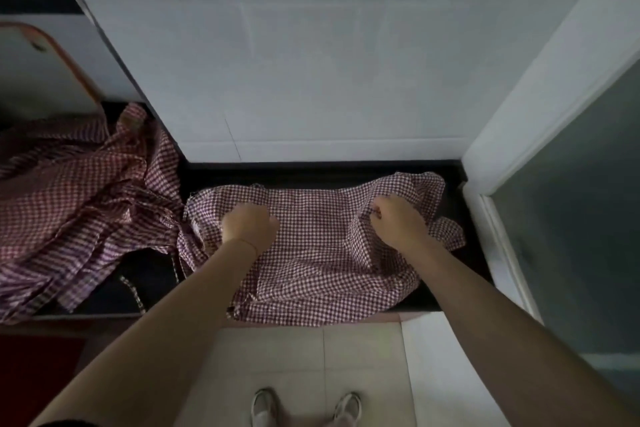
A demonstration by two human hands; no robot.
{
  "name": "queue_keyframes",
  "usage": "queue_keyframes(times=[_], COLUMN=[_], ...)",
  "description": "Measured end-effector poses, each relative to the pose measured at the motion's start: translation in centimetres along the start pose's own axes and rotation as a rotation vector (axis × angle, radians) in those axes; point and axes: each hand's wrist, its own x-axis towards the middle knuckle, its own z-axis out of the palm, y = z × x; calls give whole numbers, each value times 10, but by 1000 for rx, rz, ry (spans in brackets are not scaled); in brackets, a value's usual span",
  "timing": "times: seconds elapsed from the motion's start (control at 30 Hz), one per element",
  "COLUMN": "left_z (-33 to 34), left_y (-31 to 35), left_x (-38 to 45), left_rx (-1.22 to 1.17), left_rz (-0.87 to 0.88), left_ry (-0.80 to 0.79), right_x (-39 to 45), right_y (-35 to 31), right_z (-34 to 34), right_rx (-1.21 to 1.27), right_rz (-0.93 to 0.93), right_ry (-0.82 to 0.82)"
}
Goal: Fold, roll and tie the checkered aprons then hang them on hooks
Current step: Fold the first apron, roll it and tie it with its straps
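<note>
White tiled wall behind, dim light, dark surface (460, 218) running along a narrow counter nook, frosted glass door (568, 218) at right. Pale tiled floor (311, 357) below, two white shoes (304, 407) at the bottom edge.

One red-and-white checkered cotton apron (311, 253) spread on the surface, roughly flattened, near edge hanging slightly over the front lip. Left hand (247, 224) curled down onto the cloth near its left side, apparently gripping a bunch of fabric, though fingers hidden under the knuckles. Right hand (394, 215) pinching a raised ridge of cloth near the right side, fingers curled round the fold. Hands well apart, both on the same apron.

Heap of more red-and-white checkered aprons (69, 211) crumpled at left, touching the spread one at its left corner, a loose checkered strap (133, 291) trailing over the dark surface. White cutting board with orange rim (45, 69) leaning at far left.

Judged progress: early. Apron laid out, first fold seemingly being started or the cloth being straightened; hard to tell which. No neat fold, no roll, no tied strap visible. Pile at left untouched by the look of it. No hooks in view. Left to do: folding, rolling, tying this one, hanging, then the rest of the heap.
</note>
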Motion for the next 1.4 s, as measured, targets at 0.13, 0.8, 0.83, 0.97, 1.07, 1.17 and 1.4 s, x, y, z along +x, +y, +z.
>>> queue_keyframes(times=[0.13, 0.8, 0.83, 0.97, 1.07, 1.17, 1.4], left_z=[40, 65, 66, 70, 67, 57, 2], left_y=[18, 13, 7, -16, -26, -30, -42], left_x=[13, 75, 82, 96, 98, 101, 98], left_rx=[5, -6, 31, 48, 83, 164, -37], left_rz=[140, 34, 34, 25, 3, -5, 4], left_ry=[-249, -2, -50, -175, -122, -139, 26], right_x=[8, 84, 86, 91, 91, 89, 92], right_y=[19, 23, 19, 15, 8, 1, -3], right_z=[29, 50, 57, 77, 78, 68, 19], right_rx=[-145, -165, -146, -152, -180, -235, -167], right_rz=[-101, -60, -30, 13, -16, -47, 1], right_ry=[-190, -120, -193, -215, -68, -40, 260])
